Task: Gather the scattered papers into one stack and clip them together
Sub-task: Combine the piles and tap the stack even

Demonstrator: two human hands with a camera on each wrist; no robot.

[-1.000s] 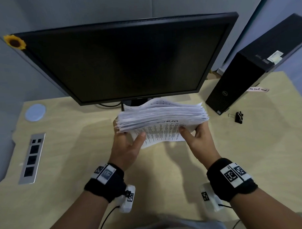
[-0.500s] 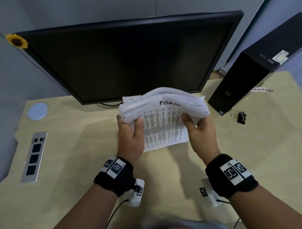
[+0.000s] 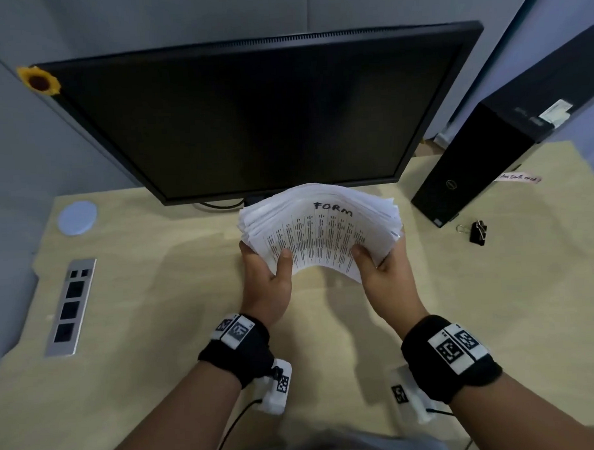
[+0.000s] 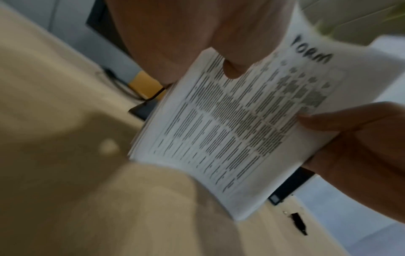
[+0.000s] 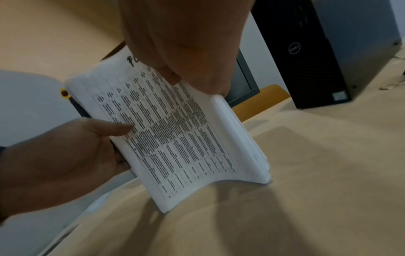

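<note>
Both hands clamped on stack (image 3: 319, 230): L hand (image 3: 269, 279) on left edge, R hand (image 3: 385, 272) on right edge, thumbs on top sheet marked "FORM". Stack bowed, bottom edge touching counter (image 3: 156, 297), in front of monitor (image 3: 251, 118). Clip (image 3: 478, 232) on counter, well right of stack, near PC (image 3: 495, 150).

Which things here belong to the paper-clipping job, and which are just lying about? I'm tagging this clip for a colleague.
Job:
paper stack, gripped by left hand and right hand
binder clip, on the desk, untouched

Lying about:
monitor
computer tower
white disc
socket panel
sunflower on the monitor's corner
</note>
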